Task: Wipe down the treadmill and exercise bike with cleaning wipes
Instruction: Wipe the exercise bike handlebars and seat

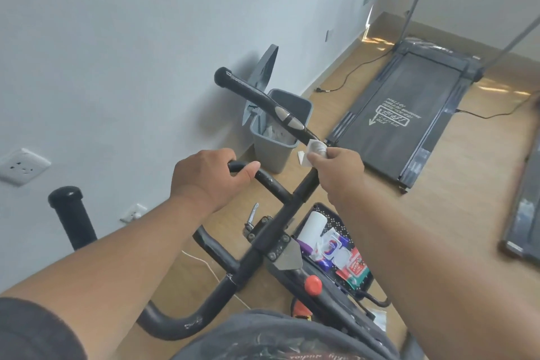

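Note:
The exercise bike's black handlebar [274,210] fills the middle of the head view. My left hand [209,177] grips the short centre loop of the bar. My right hand [336,168] pinches a small white wipe [316,149] against the far right grip, just below its silver pulse sensor [287,118]. The treadmill [409,114] lies flat on the wood floor at the right, beyond the bike. A black tray [330,215] on the floor under the bar holds wipe packs [355,267] and a white roll [312,226].
A grey bin [277,155] with its lid up stands by the white wall, with used wipes inside. A red knob [313,284] sits on the bike frame. Power cables cross the floor near the treadmill. A second dark machine edge [523,213] shows at far right.

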